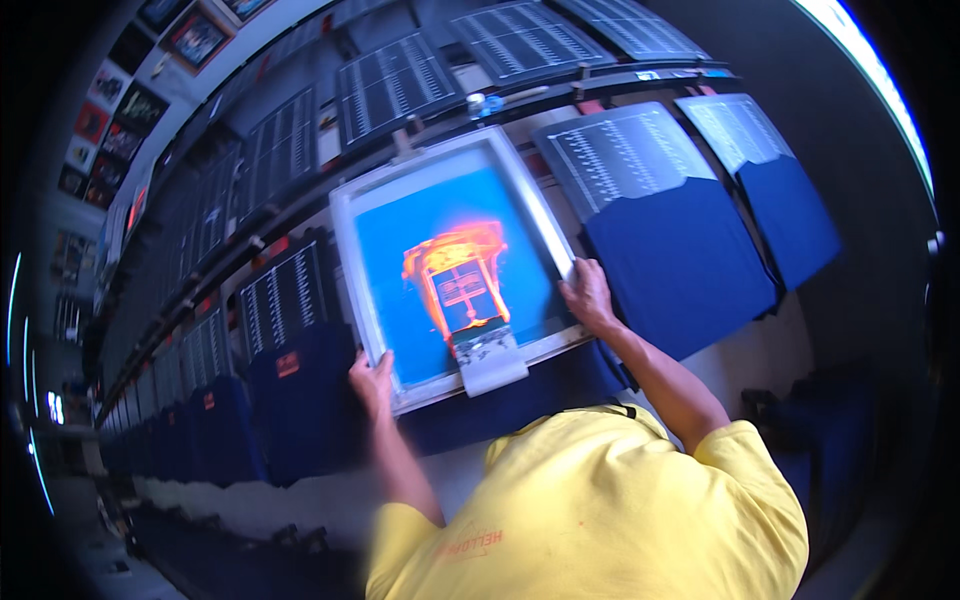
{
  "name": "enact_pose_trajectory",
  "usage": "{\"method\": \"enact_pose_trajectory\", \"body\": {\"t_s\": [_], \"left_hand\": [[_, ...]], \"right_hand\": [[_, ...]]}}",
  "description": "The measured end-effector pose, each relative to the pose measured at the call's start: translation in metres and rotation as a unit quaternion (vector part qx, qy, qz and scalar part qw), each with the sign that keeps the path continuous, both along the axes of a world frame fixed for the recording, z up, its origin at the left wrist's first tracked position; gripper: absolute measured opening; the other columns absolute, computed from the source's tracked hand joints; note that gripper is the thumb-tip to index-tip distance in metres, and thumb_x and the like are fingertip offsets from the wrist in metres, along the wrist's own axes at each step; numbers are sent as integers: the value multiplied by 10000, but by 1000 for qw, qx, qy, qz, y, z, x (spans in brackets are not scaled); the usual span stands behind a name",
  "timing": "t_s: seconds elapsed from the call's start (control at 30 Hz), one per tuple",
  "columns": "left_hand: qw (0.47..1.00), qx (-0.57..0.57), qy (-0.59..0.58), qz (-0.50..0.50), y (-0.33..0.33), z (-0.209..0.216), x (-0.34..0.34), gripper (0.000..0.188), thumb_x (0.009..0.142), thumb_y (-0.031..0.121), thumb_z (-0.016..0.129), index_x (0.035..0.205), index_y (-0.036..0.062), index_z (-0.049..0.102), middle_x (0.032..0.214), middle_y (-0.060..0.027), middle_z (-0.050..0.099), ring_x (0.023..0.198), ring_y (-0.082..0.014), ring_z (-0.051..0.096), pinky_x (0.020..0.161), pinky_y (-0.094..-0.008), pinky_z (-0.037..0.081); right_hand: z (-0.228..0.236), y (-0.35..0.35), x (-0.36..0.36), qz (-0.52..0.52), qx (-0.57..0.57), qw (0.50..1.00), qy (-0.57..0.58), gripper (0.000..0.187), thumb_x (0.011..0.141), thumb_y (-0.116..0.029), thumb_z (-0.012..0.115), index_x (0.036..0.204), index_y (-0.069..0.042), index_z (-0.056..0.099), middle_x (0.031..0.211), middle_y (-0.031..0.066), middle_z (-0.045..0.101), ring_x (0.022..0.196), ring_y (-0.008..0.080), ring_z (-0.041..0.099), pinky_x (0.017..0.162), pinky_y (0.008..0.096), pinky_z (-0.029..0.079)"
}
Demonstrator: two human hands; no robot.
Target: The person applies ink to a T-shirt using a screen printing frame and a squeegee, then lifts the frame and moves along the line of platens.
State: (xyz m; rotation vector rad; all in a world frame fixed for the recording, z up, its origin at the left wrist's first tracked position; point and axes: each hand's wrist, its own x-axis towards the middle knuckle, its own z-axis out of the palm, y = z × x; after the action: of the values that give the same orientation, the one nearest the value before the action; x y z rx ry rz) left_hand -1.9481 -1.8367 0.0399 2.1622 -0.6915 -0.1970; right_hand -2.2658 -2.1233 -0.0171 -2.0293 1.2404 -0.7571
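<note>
A silk-screen printing frame point(556, 240) with a blue mesh point(385, 250) is in front of me, turned slightly aslant. My left hand point(373, 384) is closed on its near left corner. My right hand point(588, 296) grips the right edge near the front corner. Bright orange ink point(458, 243) is smeared over the middle of the mesh around a small rectangular design. A pale, wide-bladed squeegee point(492, 368) leans at the front of the inked area, overlapping the frame's near edge. Neither hand touches it. Under the frame, navy fabric shows.
Right of the frame, navy cloth point(680, 260) lies over a marked printing board point(630, 150). On the left, another navy cloth point(305, 385) bears a small orange print. More boards point(400, 80) stand in a row beyond a rail, where a small bottle point(477, 104) sits. Pictures hang on the far-left wall.
</note>
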Motion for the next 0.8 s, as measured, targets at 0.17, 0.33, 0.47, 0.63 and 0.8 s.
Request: {"method": "enact_pose_trajectory", "body": {"t_s": [0.17,0.33,0.47,0.63,0.8], "left_hand": [[997,64,-29,17,-1,31,-41,281,831,181,734,1023,-25,731,873,-128,760,783,-187,712,755,-355,529],[994,95,-14,53,-32,64,-124,268,829,174,729,1007,-26,730,869,-129,760,773,-190,713,756,-354,530],[998,33,9,47,-88,56,-208,268,828,171,734,1009,-27,725,870,-129,760,781,-186,715,759,-349,533],[998,-26,48,13,-170,20,-297,259,833,143,749,1027,-28,723,869,-125,754,790,-149,691,752,-329,533],[997,3,78,-10,-246,5,-353,271,806,157,764,1008,-20,728,923,-149,756,821,-239,735,766,-360,548]], "right_hand": [[34,-7,-27,18,19,999,-23,458,838,-162,702,1234,1,537,1100,195,522,1069,382,518,929,465,450],[61,-38,-91,19,3,999,-27,491,830,-158,713,1257,7,536,1112,191,533,1083,381,523,930,456,456],[61,-97,-173,16,-13,1000,-22,478,822,-146,721,1241,12,557,1117,191,549,1079,384,538,920,456,466],[32,-183,-278,5,-34,999,-18,481,806,-132,736,1230,20,567,1076,179,571,1031,376,562,886,434,477],[11,-251,-351,-20,-8,1000,14,512,808,-159,742,1248,39,571,1101,184,583,1049,363,574,909,430,472]]}}
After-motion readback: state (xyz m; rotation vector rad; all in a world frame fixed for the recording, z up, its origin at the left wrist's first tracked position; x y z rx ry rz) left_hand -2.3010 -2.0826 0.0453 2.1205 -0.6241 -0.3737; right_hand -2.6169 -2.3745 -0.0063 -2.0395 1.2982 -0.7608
